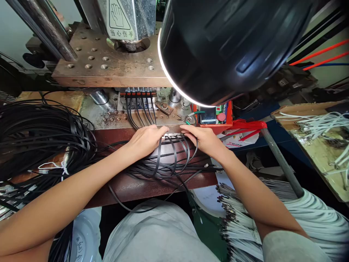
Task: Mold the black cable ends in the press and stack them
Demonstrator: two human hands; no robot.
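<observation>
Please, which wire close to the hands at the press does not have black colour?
The thin green wire, just above the right hand; the black wires running up into the press are all black.

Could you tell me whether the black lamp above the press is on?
The black lamp is on: a bright white ring glows along its rim.

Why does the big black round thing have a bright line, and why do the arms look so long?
In the head view, the black dome lamp glows in a thin white arc along its rim, and the wide lens stretches the left forearm and right forearm toward the edges.
</observation>
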